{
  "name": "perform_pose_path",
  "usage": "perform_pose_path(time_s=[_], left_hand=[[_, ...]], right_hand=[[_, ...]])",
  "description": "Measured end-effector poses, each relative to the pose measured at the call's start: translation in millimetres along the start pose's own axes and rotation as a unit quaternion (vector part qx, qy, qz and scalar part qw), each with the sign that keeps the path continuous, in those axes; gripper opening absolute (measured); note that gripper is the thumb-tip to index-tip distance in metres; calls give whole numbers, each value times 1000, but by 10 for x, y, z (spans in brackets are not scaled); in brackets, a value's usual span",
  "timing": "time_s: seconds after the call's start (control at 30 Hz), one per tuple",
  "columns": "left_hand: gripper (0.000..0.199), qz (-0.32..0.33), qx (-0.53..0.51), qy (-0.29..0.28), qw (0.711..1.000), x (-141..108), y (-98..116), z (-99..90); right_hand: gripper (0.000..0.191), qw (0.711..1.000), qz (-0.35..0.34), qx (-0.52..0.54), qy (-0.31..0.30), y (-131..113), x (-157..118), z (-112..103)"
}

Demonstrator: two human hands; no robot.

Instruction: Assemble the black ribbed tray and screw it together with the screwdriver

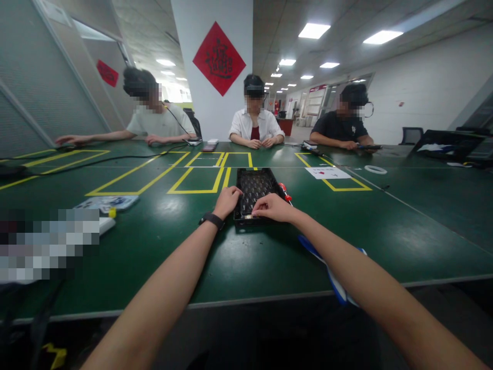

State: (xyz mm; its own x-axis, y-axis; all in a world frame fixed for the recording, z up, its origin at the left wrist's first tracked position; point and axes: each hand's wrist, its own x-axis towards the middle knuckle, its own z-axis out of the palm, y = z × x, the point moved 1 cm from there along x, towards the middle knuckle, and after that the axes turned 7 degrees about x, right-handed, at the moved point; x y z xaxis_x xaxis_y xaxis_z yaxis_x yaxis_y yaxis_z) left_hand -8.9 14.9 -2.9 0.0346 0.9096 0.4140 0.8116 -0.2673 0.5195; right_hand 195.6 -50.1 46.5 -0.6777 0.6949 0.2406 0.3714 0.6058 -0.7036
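A black rectangular tray lies on the green table in front of me, with a dark pattern of rows of small light marks inside. My left hand is closed at its left rim, thumb and fingers against the edge. Over the near part of the tray, my right hand is in a pinch, fingertips down by the front wall. Whatever is between those fingertips is too small to make out. A small pale piece shows beside them. Against the tray's right side rests a red-handled screwdriver, partly behind my right hand.
Yellow tape outlines mark the green table. A blue-and-white item lies under my right forearm. Right of the tray are a paper sheet and a white ring. A patterned packet lies left. Three people sit across the table.
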Motion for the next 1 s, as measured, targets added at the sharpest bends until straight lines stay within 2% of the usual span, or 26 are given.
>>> perform_pose_path(time_s=[1.0], left_hand=[[31,2,0,3,1000,-16,30,-15]], right_hand=[[25,1000,0,9,-4,-43,-13,-7]])
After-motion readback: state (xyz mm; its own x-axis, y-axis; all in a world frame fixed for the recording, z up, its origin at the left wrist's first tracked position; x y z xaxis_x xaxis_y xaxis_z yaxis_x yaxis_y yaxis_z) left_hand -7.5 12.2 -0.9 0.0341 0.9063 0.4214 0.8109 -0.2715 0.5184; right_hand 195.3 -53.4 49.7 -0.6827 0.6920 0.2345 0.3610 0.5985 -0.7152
